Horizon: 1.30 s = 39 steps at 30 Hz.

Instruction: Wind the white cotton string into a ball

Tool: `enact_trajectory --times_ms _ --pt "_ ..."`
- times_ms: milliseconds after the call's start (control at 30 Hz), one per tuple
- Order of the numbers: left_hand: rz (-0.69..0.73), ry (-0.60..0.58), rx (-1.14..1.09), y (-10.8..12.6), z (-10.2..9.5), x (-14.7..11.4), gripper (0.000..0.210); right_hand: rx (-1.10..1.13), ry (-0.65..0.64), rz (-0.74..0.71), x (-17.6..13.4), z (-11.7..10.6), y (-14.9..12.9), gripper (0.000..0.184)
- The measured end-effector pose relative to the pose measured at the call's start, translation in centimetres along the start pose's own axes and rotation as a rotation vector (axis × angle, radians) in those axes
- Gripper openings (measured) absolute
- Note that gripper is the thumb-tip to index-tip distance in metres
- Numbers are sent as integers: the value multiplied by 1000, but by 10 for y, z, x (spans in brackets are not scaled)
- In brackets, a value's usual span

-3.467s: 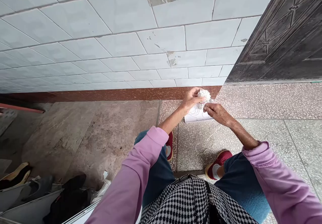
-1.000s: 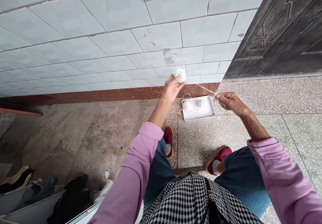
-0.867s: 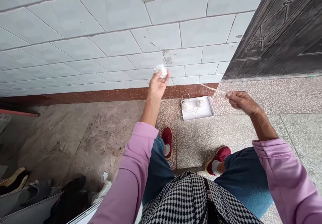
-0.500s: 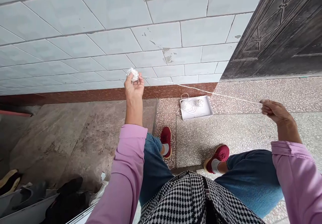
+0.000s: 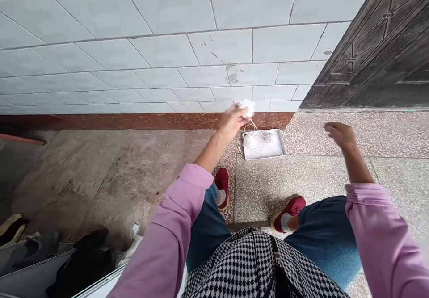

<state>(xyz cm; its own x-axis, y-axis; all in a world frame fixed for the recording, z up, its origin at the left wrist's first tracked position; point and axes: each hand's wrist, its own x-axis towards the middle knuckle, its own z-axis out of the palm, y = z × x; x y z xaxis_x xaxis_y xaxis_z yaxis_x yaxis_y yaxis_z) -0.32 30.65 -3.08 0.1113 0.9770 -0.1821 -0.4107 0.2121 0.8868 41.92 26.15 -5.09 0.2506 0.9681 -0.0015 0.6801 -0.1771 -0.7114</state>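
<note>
My left hand [image 5: 233, 121] is closed round a ball of white string [image 5: 247, 107], held in front of the tiled wall. From it a strand hangs down toward a shallow white box [image 5: 282, 142] on the floor. Loose coils of white string [image 5: 256, 140] lie in that box, a few loops spilling over its edges. Off to the right, my right hand [image 5: 340, 135] hovers over the speckled floor, fingers drawn together. Whether a strand sits between those fingers is too small and blurred to make out; no taut line runs between my hands.
A pale tiled wall [image 5: 161, 50] with a brown base strip rises ahead. At the right is a dark carved door [image 5: 378, 56]. My red shoes [image 5: 222, 186] stand near the box. A rack holding dark shoes [image 5: 82, 266] is at lower left.
My left hand has swung right with the string ball, to above the box. My right hand has come inward and slightly up. The strand stretched between them has gone slack and dropped.
</note>
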Motion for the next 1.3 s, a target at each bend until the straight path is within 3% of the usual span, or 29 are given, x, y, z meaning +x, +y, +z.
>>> enact_trajectory --times_ms 33,133,233,333,400,500,633,733,800,900,1033,1100,1200,1300 --pt "-55 -45 7 -8 17 -5 51 74 -57 -17 1 15 -19 13" --pt "-113 -115 52 -25 50 -16 46 422 -308 -132 -15 62 -77 25" --pt "-61 -118 104 -32 59 -17 44 626 -532 -228 -43 96 -117 31" --pt "40 -99 176 -34 57 -12 47 633 -675 -242 -68 105 -129 46" --pt "103 -91 245 -35 55 -8 45 576 -646 -288 -77 97 -128 56" --pt "161 -139 391 -41 58 -7 40 519 -447 -360 -76 74 -122 59" --pt "40 -403 475 -51 71 -18 38 513 -228 -331 -55 52 -110 57" --pt "-95 -574 339 -51 79 -27 42 452 -199 -325 -41 53 -94 56" --pt "-115 -537 244 -48 81 -29 46 383 -254 -338 -37 61 -85 53" --pt "-103 -370 160 -44 78 -25 50 259 -411 -375 -44 76 -81 42" --pt "-10 -164 321 -47 70 -15 42 195 -632 -460 -63 82 -96 33" --pt "47 -122 439 -50 67 -13 37 237 -687 -497 -68 77 -105 36" --pt "58 -214 527 -51 67 -16 40 354 -588 -479 -63 63 -109 45" --pt "-6 -432 490 -47 71 -25 48 454 -371 -370 -48 53 -101 54"
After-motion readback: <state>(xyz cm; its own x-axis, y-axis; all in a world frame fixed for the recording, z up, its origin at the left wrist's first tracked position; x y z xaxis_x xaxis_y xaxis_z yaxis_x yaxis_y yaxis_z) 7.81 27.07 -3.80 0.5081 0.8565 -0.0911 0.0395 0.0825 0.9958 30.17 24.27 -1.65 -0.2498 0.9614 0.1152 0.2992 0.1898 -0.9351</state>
